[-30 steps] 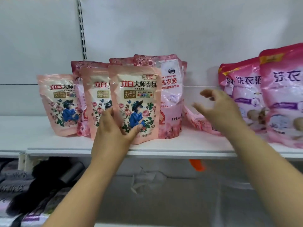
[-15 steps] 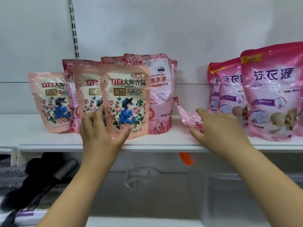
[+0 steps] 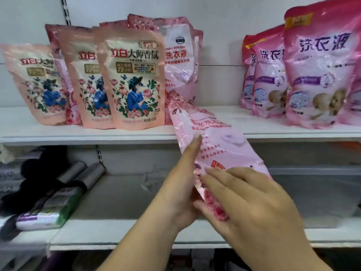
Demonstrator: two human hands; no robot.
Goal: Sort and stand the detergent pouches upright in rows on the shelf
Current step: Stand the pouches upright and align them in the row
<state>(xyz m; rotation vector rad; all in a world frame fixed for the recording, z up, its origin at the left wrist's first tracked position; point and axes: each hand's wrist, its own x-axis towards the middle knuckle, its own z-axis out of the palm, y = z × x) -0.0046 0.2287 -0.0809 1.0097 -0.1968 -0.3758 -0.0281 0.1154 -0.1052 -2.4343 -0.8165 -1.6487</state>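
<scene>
A light pink detergent pouch [image 3: 213, 141] slants off the front of the white shelf [image 3: 88, 133], its top end still over the shelf. My left hand [image 3: 183, 184] grips its left edge from below, forefinger stretched along it. My right hand [image 3: 244, 200] holds its lower end, fingers laid over the face. Three peach pouches with a blue-clad figure [image 3: 134, 81] stand upright at the left, with taller pink pouches [image 3: 179, 51] behind them. Magenta pouches [image 3: 320, 63] stand in a row at the right.
Below is a second white shelf [image 3: 125, 204] with dark rolled items and a green-wrapped pack [image 3: 56, 204] lying at its left. A slotted upright rail [image 3: 65, 8] runs up the white back wall.
My left hand has let go of the front peach pouch and come across to the light pink pouch. My right hand has pulled that pouch forward off the shelf. The camera has moved closer.
</scene>
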